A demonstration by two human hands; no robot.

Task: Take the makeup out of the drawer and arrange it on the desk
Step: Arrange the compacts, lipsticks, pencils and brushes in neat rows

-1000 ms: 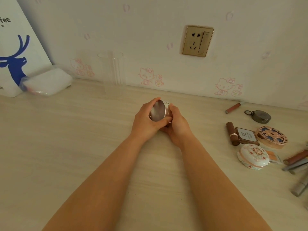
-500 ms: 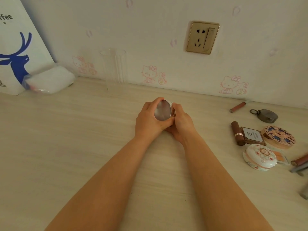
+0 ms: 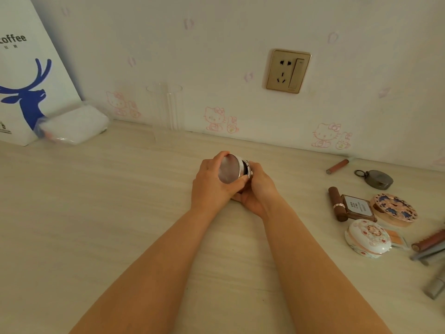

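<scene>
Both hands hold a round silver compact (image 3: 229,169) over the middle of the pale wooden desk (image 3: 96,213). My left hand (image 3: 212,186) grips its shiny lid, thumb below and fingers over the top. My right hand (image 3: 258,189) cups the base from the right and underneath. The compact is tilted on edge, and a narrow dark gap shows between lid and base. More makeup lies at the right: a brown lipstick (image 3: 337,204), a square palette (image 3: 358,208), a patterned round compact (image 3: 395,209), a white floral compact (image 3: 367,238).
A clear glass tube vase (image 3: 166,109) stands by the wall behind my hands. A white coffee bag with a blue deer (image 3: 26,75) and a plastic-wrapped white pack (image 3: 72,125) sit far left. A small grey tin (image 3: 378,179), a slim lip pencil (image 3: 337,166) and several pens (image 3: 428,249) lie right.
The compact has stayed in both hands at the same spot on the desk. A dark gap now shows between its lid and base; the camera has shifted slightly.
</scene>
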